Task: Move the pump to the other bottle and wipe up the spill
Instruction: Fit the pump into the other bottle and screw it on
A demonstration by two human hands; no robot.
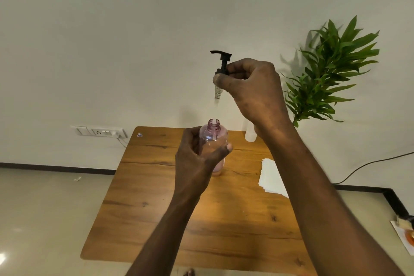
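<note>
Above the wooden table (156, 219), the right hand (253, 87) pinches the black pump (221, 63) at its collar, fingers closed tight, dip tube hanging with its tip inside the neck of the pink bottle (214, 139). Left hand (197, 159) wraps that bottle's body, fingers curled round it, keeping it upright. Pump looks light and stiff, the tube thin and bendy, likely slick with soap, so the collar is the place to grip. Count: one pump, one pink bottle, one pale bottle (250, 133) half hidden behind the right wrist, one white paper sheet (270, 175). No spill that I can make out.
</note>
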